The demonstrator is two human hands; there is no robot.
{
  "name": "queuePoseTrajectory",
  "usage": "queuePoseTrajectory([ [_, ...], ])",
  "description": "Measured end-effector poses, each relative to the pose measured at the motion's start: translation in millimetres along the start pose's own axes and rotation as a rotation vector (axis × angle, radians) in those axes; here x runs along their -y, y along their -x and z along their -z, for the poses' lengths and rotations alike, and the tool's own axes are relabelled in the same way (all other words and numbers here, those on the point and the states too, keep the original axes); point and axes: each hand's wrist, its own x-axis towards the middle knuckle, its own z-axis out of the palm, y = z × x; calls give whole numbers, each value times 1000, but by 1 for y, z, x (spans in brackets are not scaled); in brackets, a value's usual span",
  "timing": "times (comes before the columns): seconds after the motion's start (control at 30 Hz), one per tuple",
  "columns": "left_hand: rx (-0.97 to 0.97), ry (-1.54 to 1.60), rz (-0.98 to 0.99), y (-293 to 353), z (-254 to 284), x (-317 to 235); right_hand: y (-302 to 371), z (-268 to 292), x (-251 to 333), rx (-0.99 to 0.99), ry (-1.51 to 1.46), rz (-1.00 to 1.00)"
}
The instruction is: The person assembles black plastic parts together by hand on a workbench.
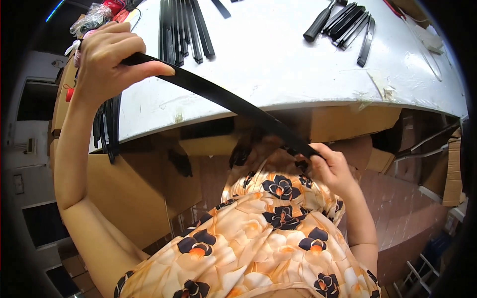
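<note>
A long, flat black strip (233, 103) slants across the view from upper left to lower right, raised in front of the white table's edge. My left hand (112, 62) is closed around its upper end, the thumb lying along the strip. At the lower end my right hand (332, 168) pinches it between thumb and fingers, close to my lap. Several similar long black strips (185, 30) lie side by side on the table beyond my left hand. What exactly the strip is for cannot be seen.
On the white table (268, 59) at the far right lie a bundle of short black pieces (348, 25) and a black-handled tool (315, 30). More black strips (107, 124) hang over the left edge. Cardboard boxes (124, 193) stand below. Plastic wrapping (92, 20) sits far left.
</note>
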Motion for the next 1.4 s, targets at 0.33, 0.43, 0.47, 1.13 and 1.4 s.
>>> queuePoseTrajectory([
  [0.33, -952, 1214, 845, 6, 0, -56, -78, -100, 40, 181, -407, 302],
  [0.43, -823, 1721, 460, 10, 0, -55, -112, -116, 61, 296, -255, 283],
  [0.47, -827, 1723, 439, 9, 11, -51, -125, -125, 63, 149, -74, 500],
  [1.13, -1046, 705, 983, 8, 24, -32, -174, -83, 51, -290, -76, 403],
  [1.4, -1036, 588, 1061, 16, 44, -26, -177, -89, 54, -287, -72, 419],
])
